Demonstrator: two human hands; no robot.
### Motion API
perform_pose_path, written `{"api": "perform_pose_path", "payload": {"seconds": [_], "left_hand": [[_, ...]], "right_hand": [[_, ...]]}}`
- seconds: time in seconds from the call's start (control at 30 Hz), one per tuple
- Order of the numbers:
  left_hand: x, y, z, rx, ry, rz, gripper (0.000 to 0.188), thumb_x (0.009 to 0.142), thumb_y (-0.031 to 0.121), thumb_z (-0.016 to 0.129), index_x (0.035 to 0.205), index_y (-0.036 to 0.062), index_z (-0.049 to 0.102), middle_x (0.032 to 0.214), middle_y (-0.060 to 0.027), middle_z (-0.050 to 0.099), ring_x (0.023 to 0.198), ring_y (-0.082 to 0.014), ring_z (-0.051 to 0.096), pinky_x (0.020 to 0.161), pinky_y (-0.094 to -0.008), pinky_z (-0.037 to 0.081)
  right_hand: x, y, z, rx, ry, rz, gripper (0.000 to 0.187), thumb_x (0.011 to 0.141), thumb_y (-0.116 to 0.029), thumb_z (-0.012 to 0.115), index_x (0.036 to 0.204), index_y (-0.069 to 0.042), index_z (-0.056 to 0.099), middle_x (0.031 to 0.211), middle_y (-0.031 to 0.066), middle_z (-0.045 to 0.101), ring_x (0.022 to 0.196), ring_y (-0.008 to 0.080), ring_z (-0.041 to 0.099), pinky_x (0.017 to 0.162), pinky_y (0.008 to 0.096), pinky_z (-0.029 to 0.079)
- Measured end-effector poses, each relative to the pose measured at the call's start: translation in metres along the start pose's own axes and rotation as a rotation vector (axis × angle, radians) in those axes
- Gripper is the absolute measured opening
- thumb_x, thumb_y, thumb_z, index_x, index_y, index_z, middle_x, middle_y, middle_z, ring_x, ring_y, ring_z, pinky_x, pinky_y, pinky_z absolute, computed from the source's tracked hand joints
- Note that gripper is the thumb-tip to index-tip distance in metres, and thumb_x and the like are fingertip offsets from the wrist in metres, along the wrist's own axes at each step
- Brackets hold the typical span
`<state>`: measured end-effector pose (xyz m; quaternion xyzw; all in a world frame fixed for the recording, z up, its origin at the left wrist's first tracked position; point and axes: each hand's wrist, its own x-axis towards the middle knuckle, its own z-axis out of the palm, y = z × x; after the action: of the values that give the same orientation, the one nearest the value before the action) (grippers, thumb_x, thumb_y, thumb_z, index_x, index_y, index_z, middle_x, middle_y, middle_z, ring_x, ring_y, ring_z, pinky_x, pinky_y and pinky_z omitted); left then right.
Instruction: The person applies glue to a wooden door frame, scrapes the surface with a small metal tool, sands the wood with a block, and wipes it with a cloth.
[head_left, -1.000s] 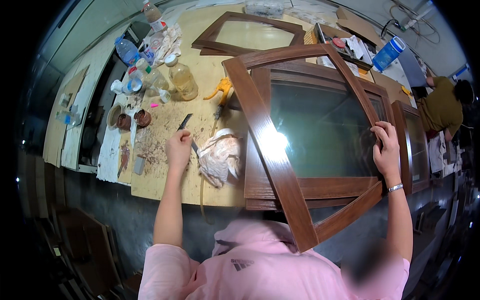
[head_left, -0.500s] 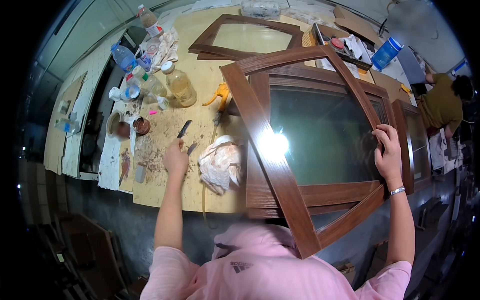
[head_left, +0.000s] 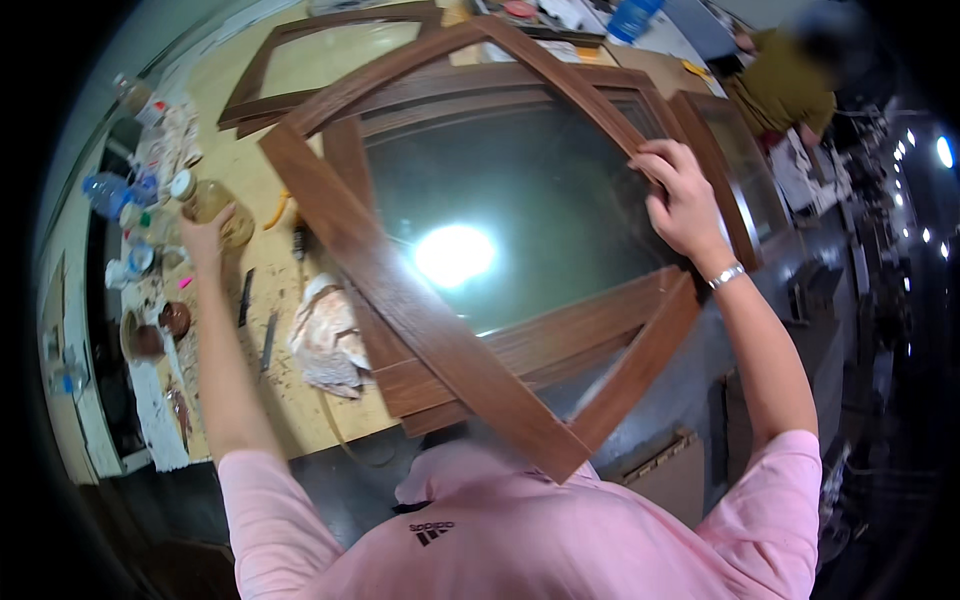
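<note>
My left hand [head_left: 203, 243] is at a capped clear bottle of yellowish liquid [head_left: 237, 222], fingers and thumb to either side of its lower part. My right hand [head_left: 678, 195] grips the right rail of an open brown wooden frame [head_left: 345, 215], thumb below and fingers over the edge. That frame sits askew over a larger glazed brown panel [head_left: 560, 190], whose glass carries a bright lamp reflection. A black-handled knife [head_left: 246, 297] and a thin blade-like tool [head_left: 268, 340] lie on the table near my left forearm. Beside the panel is a crumpled stained cloth [head_left: 328, 340].
Plastic bottles [head_left: 108, 194] and an open brown-stained jar [head_left: 174, 318] crowd the table's left side. A second frame [head_left: 335, 50] lies at the far side. Another glazed panel [head_left: 735, 165] stands to the right, and a co-worker [head_left: 785, 85] is beyond it.
My left hand has moved from the black-handled knife, now lying free, to the bottle. My view has shifted right. The right hand keeps its hold on the frame.
</note>
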<state>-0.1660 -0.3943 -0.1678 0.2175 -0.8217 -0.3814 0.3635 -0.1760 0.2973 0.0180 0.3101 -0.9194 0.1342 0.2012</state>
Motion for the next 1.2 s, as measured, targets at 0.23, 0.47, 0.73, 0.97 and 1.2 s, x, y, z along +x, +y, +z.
{"api": "perform_pose_path", "payload": {"seconds": [0.23,0.47,0.73,0.97,1.2], "left_hand": [[-0.082,0.160,-0.054,-0.135,-0.328,0.067,0.078,0.065,0.003,0.089,0.136,0.0034,0.058,0.129,-0.0109,0.065,0.117,-0.0252,0.062,0.105,-0.0390,0.046],[-0.149,0.336,-0.077,0.064,-0.455,0.761,0.071,0.059,0.004,0.087,0.127,0.0099,0.067,0.118,-0.0106,0.064,0.113,-0.0303,0.060,0.099,-0.0405,0.048],[-0.192,0.380,-0.052,0.240,-0.524,1.060,0.061,0.062,0.000,0.077,0.121,0.0153,0.069,0.111,-0.0085,0.063,0.107,-0.0299,0.059,0.089,-0.0431,0.042],[-0.213,0.387,-0.043,0.259,-0.609,1.144,0.063,0.057,-0.003,0.070,0.117,0.0173,0.071,0.113,-0.0065,0.064,0.109,-0.0303,0.059,0.094,-0.0434,0.040],[-0.227,0.398,-0.039,0.245,-0.626,1.192,0.056,0.061,0.005,0.076,0.114,0.0225,0.071,0.114,-0.0038,0.064,0.109,-0.0258,0.060,0.093,-0.0425,0.039]], "right_hand": [[-0.013,0.009,-0.003,-0.034,-0.019,0.037,0.034,0.075,0.005,0.058,0.104,-0.011,0.067,0.109,0.0043,0.063,0.103,0.0273,0.061,0.078,0.0407,0.058],[-0.015,0.015,0.002,-0.061,-0.011,0.021,0.032,0.076,0.003,0.059,0.104,-0.012,0.067,0.109,0.0037,0.062,0.104,0.0269,0.061,0.077,0.0409,0.059],[-0.015,0.014,0.004,-0.062,0.006,0.005,0.033,0.076,0.002,0.058,0.104,-0.013,0.067,0.108,0.0036,0.062,0.104,0.0270,0.061,0.078,0.0415,0.059],[-0.016,0.015,0.004,-0.059,0.009,0.011,0.033,0.076,0.001,0.058,0.104,-0.013,0.067,0.108,0.0035,0.062,0.103,0.0273,0.061,0.080,0.0415,0.059],[-0.016,0.017,0.006,-0.067,0.011,0.003,0.034,0.076,0.001,0.058,0.105,-0.013,0.068,0.107,0.0036,0.062,0.103,0.0274,0.061,0.079,0.0419,0.059]]}}
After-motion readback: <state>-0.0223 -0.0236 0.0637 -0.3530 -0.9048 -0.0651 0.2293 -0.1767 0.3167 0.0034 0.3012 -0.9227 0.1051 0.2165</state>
